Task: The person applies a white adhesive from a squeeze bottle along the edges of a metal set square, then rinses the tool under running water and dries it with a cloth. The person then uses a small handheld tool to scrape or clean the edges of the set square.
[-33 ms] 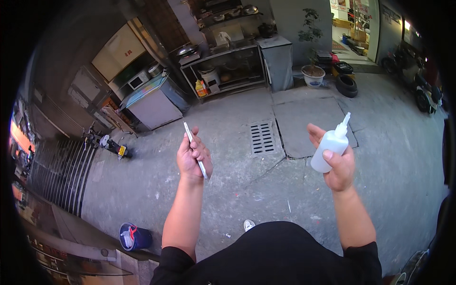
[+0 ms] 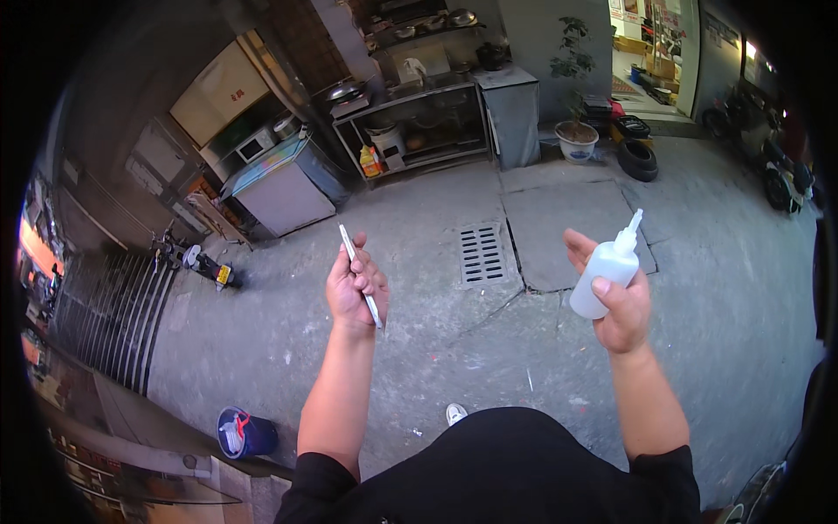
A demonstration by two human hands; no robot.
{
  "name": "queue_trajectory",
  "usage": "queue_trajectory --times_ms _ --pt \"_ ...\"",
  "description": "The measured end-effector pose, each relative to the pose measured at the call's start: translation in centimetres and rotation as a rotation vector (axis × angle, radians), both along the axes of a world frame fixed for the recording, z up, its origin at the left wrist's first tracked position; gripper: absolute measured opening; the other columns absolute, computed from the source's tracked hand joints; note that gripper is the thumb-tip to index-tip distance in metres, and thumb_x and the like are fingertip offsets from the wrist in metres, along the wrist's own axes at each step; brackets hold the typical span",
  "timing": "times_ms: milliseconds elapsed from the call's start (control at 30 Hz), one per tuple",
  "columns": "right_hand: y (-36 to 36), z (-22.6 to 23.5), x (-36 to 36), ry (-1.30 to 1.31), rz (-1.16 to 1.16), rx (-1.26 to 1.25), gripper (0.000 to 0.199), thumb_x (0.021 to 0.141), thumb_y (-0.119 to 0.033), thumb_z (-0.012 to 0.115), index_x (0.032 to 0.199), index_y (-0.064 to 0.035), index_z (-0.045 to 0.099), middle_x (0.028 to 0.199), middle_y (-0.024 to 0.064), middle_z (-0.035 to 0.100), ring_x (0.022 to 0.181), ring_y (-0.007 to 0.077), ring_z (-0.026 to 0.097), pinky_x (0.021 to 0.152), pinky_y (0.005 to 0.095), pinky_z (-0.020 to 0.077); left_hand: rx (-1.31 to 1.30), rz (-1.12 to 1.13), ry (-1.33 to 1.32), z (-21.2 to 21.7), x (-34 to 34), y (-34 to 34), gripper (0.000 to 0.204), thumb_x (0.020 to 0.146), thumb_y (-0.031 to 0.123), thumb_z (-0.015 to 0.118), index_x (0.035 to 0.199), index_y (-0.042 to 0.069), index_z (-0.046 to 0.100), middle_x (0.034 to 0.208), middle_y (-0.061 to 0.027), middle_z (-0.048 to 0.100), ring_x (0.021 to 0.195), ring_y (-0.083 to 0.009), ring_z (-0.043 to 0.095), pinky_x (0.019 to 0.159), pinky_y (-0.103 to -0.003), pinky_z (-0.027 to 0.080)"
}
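Far left, a dark blue bucket [image 2: 264, 443] on the concrete floor [image 2: 428, 371]: best given a wide berth when stepping. Next, the left hand [image 2: 346, 299], raised in mid-air, with fingers closed around a thin, white-edged slab [image 2: 349, 247]. Seen almost edge-on, top leaning to the left; cannot tell from that edge alone whether a phone or something else. Grip by the long edges, thumb opposite the fingers, firmly enough against slipping but without bending. Between the hands, a slotted drain cover [image 2: 483, 253] set into the floor; wise not to loosen anything above those slots. Finally, the right hand [image 2: 623, 321], also in mid-air and well apart from the left, with thumb across the front of a translucent white squeeze bottle [image 2: 611, 265] and fingers behind, partly visible past the left side. Nozzle [image 2: 635, 222] up and tilted to the right, away from the slab: a good angle against drips. Press only lightly, for fear of denting the soft-looking wall and forcing out any contents; cannot tell the fill level.
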State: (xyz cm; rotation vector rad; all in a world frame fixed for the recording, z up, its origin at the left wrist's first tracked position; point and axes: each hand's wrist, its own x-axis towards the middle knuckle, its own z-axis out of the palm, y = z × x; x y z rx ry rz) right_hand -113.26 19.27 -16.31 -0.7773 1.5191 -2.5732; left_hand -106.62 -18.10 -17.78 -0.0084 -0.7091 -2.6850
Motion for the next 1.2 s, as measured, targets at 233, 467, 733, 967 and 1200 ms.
queue_trajectory --times_ms 233,467,733,967,1200 --pt "-0.1 -0.7 0.6 0.004 0.018 -0.015 0.057 0.082 -0.020 0.070 0.131 0.0069 0.057 0.140 0.0243 0.059 0.131 0.0298 0.057 0.116 0.0423 0.0390 0.174 0.020 -0.037 -1.0 0.5 0.2 0.030 0.110 0.025 0.044 0.122 0.000 0.055 0.069 0.0038 0.051 0.047 -0.0040 0.042 0.041 -0.021 0.035" --pt "0.0 -0.6 1.2 0.024 0.037 0.055 0.066 0.081 -0.024 0.068 0.135 0.0108 0.052 0.142 0.0282 0.055 0.138 0.0369 0.050 0.122 0.0509 0.0292 0.258 0.069 -0.109 -1.4 1.0 0.5 0.028 0.109 0.023 0.045 0.120 0.000 0.057 0.068 0.0045 0.050 0.049 -0.0042 0.043 0.042 -0.021 0.034" --pt "0.4 -1.6 1.3 -0.011 0.012 0.068 0.067 0.080 -0.025 0.069 0.134 0.0124 0.053 0.140 0.0282 0.056 0.136 0.0368 0.052 0.120 0.0502 0.0333 0.211 0.187 -0.143 -0.6 1.3 1.9 0.029 0.109 0.027 0.044 0.118 0.002 0.056 0.069 0.0022 0.051 0.049 -0.0072 0.044 0.042 -0.023 0.035" --pt "1.7 1.0 0.8 0.016 -0.061 0.037 0.065 0.079 -0.032 0.069 0.125 0.0120 0.056 0.123 0.0269 0.065 0.112 0.0353 0.066 0.100 0.0458 0.0521 -0.573 0.410 -0.212 1.7 4.4 6.3 0.038 0.110 0.036 0.044 0.116 0.001 0.057 0.069 -0.0014 0.054 0.048 -0.0091 0.047 0.043 -0.026 0.039" --pt "-0.8 2.2 2.7 -0.079 0.094 0.087 0.045 0.086 -0.022 0.073 0.121 0.0041 0.063 0.115 0.0161 0.071 0.107 0.0231 0.068 0.095 0.0379 0.0534 -0.605 0.432 -0.224 1.4 3.9 10.3 0.037 0.111 0.035 0.042 0.117 0.001 0.057 0.068 -0.0015 0.053 0.048 -0.0088 0.047 0.043 -0.024 0.038"
